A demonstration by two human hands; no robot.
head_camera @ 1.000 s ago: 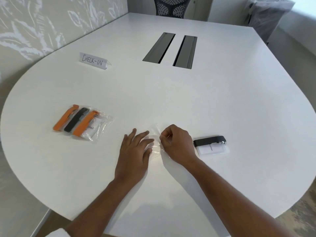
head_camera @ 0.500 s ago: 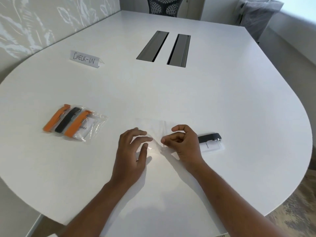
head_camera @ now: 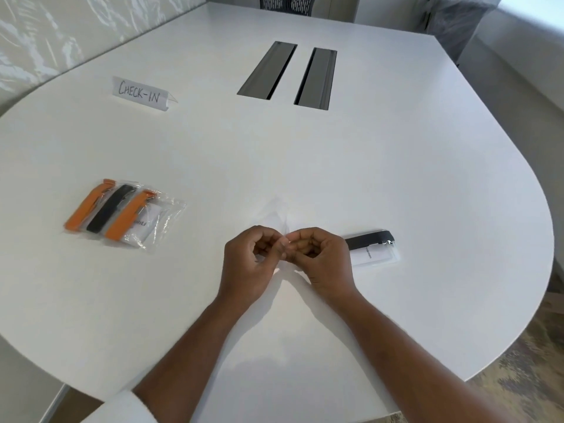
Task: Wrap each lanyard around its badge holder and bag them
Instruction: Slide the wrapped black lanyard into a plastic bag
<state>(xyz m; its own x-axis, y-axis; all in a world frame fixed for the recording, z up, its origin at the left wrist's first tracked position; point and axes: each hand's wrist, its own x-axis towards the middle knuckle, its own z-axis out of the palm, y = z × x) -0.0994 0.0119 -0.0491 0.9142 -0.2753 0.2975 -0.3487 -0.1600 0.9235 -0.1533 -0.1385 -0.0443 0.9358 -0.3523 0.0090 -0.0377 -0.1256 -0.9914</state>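
A clear empty plastic bag (head_camera: 276,212) lies faintly visible on the white table (head_camera: 396,178), its near edge lifted between my hands. My left hand (head_camera: 248,264) and my right hand (head_camera: 325,259) meet fingertip to fingertip and both pinch that near edge. Just right of my right hand lies a badge holder (head_camera: 374,253) with a black lanyard wrapped around it. At the left sit bagged badge holders (head_camera: 122,216), with two orange lanyards and one black one showing through the plastic.
A folded paper sign reading CHECK-IN (head_camera: 142,93) stands at the back left. Two grey cable hatches (head_camera: 287,74) are set into the table's middle. A mesh chair (head_camera: 285,1) stands at the far end, and the table's curved edge runs close on the right.
My left hand lay flat on the bag; it has curled and now pinches the edge beside my right hand. The bag's near edge has lifted off the table.
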